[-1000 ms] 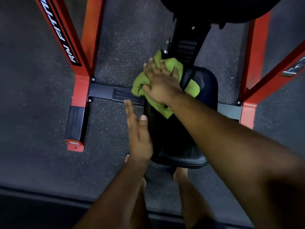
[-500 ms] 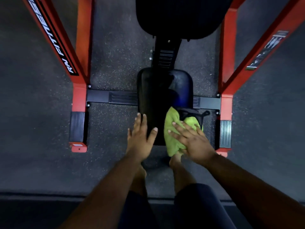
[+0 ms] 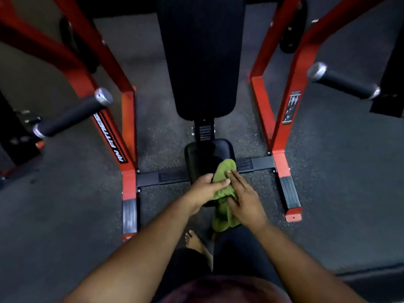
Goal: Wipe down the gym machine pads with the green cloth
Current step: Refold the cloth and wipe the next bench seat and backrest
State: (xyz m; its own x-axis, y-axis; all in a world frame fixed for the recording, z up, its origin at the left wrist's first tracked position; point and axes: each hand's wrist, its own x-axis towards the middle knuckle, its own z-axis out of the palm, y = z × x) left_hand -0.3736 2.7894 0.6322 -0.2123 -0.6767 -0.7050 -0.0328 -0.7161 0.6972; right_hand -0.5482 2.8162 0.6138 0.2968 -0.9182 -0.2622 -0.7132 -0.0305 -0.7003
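Note:
The green cloth hangs bunched between both hands, over the near end of the small black seat pad. My left hand grips the cloth from the left, thumb laid across it. My right hand holds the cloth from the right, fingers stretched along it and thumb tucked into the fabric. The cloth's lower end dangles toward my feet. The long black back pad rises beyond the seat, untouched by either hand.
Red frame uprights stand at left and right, joined by a black floor crossbar. Black grip handles jut out at left and right. Speckled rubber floor lies all around. My bare foot stands below the seat.
The view has pulled back and up, showing the back pad and handles. My left hand left the seat's side and took hold of the cloth; the cloth lifted off the seat between both hands.

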